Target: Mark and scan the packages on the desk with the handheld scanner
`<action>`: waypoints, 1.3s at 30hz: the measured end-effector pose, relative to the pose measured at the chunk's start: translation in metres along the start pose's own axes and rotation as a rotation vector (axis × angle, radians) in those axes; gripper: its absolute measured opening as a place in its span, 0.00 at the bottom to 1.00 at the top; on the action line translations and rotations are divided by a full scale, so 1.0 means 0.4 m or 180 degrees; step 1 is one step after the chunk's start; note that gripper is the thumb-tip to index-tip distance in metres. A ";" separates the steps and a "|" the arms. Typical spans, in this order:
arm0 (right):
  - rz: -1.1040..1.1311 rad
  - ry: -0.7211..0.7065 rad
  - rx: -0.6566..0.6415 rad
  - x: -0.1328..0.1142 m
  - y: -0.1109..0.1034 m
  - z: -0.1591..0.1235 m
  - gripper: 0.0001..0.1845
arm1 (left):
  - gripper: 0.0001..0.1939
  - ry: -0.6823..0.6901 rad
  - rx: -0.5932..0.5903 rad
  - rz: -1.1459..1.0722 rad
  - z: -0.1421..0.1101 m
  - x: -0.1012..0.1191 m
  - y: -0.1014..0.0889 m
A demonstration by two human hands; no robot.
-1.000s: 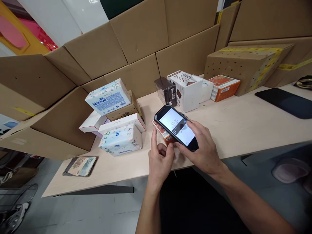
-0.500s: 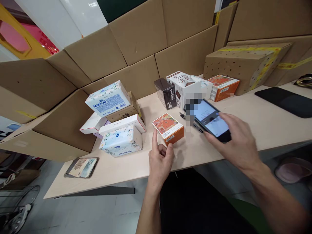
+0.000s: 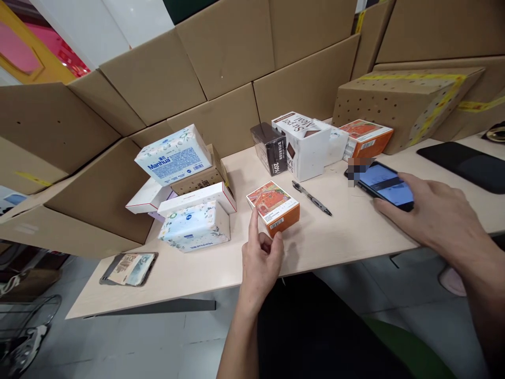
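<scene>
My left hand (image 3: pixel 260 258) is at the near corner of a small orange box (image 3: pixel 274 205) with a picture on its lid. The index finger lies along the left edge and the thumb against the front face, with the other fingers curled. In my right hand (image 3: pixel 437 210) is a black smartphone (image 3: pixel 389 184) with a lit screen, low over the table at the right. Thumb and fingers grip its near end; part of the phone is blurred out. A dark pen (image 3: pixel 311 198) lies between the orange box and the phone.
Tissue packs (image 3: pixel 195 226) and flat boxes are stacked at the left. A dark box (image 3: pixel 269 149), a white box (image 3: pixel 302 145) and another orange box (image 3: pixel 366 138) stand behind. Banknotes (image 3: pixel 130 268) lie front left, a black pad (image 3: pixel 461 166) right. Cardboard panels (image 3: pixel 224 52) wall the back.
My right hand has moved right and lowered with the smartphone, uncovering the whole pen. My left hand stays at the orange box. The view has shifted slightly.
</scene>
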State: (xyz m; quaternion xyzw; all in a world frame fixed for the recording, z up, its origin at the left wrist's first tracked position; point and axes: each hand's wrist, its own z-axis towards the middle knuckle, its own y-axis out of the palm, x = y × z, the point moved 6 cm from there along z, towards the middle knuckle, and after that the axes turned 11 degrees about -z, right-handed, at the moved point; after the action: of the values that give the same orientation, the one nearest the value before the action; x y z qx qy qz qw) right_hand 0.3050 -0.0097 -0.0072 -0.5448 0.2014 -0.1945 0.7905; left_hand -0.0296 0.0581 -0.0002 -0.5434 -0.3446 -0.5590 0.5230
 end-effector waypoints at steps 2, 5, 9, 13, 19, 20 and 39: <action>-0.0104 0.0105 -0.0232 0.002 0.005 0.004 0.39 | 0.40 0.0006 0.0019 0.0020 0.000 -0.001 -0.001; -0.0170 0.0225 -0.0302 -0.010 0.004 0.002 0.39 | 0.39 0.0012 0.0012 0.0044 0.000 -0.001 -0.001; 0.0310 -0.0535 0.0586 -0.114 -0.042 -0.014 0.38 | 0.38 0.0064 0.0031 0.0030 0.001 0.002 -0.002; 0.0873 -0.1911 0.0649 -0.304 -0.091 -0.051 0.36 | 0.37 0.0119 0.0180 0.0036 0.003 0.002 -0.008; 0.0891 -0.2867 -0.0509 -0.533 -0.099 -0.038 0.30 | 0.38 0.0132 0.0419 -0.0060 -0.001 0.003 -0.018; 0.0844 -0.2846 -0.0527 -0.554 -0.095 -0.022 0.29 | 0.38 0.0138 0.0464 -0.0051 -0.002 0.005 -0.020; 0.0892 -0.1807 0.0709 -0.654 -0.092 0.251 0.29 | 0.37 0.0097 0.0373 -0.0079 -0.003 -0.001 -0.017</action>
State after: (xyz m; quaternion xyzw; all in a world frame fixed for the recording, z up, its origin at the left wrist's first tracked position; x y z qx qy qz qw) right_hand 0.1343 0.1945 0.0879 -0.4545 0.0236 0.0548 0.8887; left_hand -0.0366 0.0585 0.0005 -0.4989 -0.3754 -0.5526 0.5521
